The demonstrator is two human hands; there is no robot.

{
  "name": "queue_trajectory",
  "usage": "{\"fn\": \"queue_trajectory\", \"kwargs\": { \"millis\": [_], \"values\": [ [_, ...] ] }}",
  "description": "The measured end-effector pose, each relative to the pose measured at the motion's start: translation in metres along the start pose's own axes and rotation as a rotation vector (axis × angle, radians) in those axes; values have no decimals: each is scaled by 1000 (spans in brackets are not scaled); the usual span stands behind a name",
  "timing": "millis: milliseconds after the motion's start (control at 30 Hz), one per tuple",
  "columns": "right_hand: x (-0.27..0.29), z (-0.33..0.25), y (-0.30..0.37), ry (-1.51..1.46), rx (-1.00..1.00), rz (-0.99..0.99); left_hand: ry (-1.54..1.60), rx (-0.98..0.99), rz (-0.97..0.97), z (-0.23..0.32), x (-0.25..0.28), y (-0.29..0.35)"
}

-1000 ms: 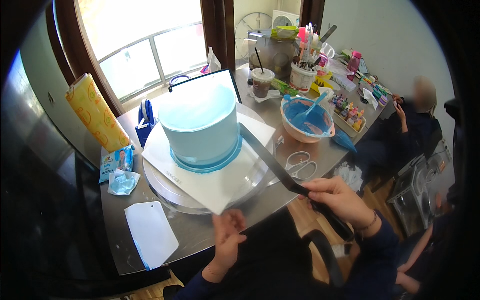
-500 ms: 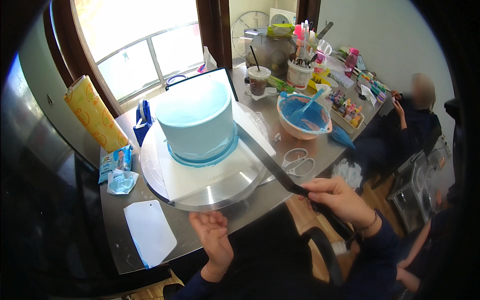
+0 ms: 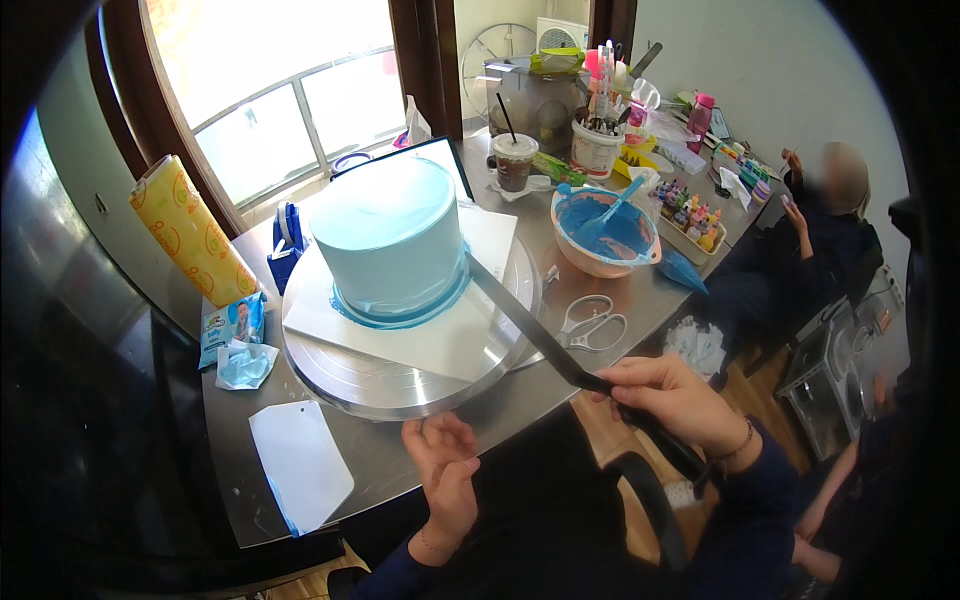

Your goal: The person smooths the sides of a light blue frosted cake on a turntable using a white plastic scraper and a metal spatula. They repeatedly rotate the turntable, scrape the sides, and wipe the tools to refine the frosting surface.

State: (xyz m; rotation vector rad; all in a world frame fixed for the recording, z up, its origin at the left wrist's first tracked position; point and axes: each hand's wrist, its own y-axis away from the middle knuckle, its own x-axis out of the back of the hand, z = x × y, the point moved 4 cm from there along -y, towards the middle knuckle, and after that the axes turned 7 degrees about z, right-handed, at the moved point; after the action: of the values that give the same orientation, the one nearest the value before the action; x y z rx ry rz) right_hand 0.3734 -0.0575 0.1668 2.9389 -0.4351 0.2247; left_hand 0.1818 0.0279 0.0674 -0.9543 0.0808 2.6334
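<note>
A tall round cake (image 3: 388,255) covered in smooth pale blue cream stands on a square white board (image 3: 420,350). Smeared blue cream rings its foot. Beneath the board is a round metal turntable (image 3: 375,398). My right hand (image 3: 680,402) grips the black handle of an offset spatula (image 3: 525,318); its long blade reaches to the cake's lower right side. At the near rim of the turntable is my left hand (image 3: 445,470), fingers loosely bent and apart, holding nothing. Whether its fingertips touch the rim I cannot tell.
Right of the turntable lie white-handled scissors (image 3: 592,325), with a bowl of blue cream (image 3: 605,240) behind them. A white scraper (image 3: 300,465) rests at the near left. Farther back stands a lidded drink cup (image 3: 514,162). One person (image 3: 820,220) sits at the far right.
The turntable has rotated, swinging the square board's corners round under the cake. My left hand has shifted slightly right along the rim. The spatula has stayed almost in place.
</note>
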Motion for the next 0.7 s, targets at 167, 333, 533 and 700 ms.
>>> {"fn": "queue_trajectory", "kwargs": {
  "millis": [167, 333, 533, 700],
  "values": [
    [-2, 0, 0, -24, -4, -12, -65, 72, -221, -4, -7, 5],
    [-3, 0, 1, -5, -24, -21, -27, 59, -88, -7, -1, 3],
    [-6, -1, 3, 0, -5, -39, -7, 38, -182, -9, -3, 0],
    [-10, -4, 8, 25, -13, -77, -158, 120, -277, -14, -13, 5]
  ]
}}
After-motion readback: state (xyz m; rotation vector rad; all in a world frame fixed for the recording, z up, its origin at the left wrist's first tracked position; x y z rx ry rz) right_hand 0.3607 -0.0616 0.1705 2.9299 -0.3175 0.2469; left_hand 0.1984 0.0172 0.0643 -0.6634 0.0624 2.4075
